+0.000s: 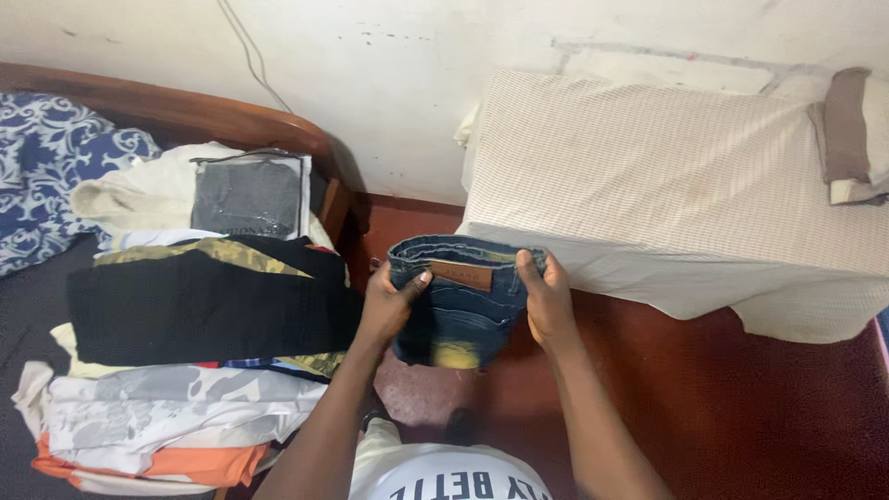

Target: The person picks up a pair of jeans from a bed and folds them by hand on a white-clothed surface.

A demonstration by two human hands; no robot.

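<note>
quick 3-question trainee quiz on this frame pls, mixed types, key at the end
1. True or false: both hands grip the waistband of the blue jeans.
2. Which item lies on top of the clothes pile at the left? A) black garment with camouflage trim B) orange garment C) grey printed garment
3. Fill in: to the right of the jeans lies a mattress in a ____ cover.

Key: 1 true: left hand, right hand. 2 A. 3 checked.

jeans (460,306) | dark blue denim, tan waist patch | held upright, waistband open | just right of clothes pile (185,315)
</note>
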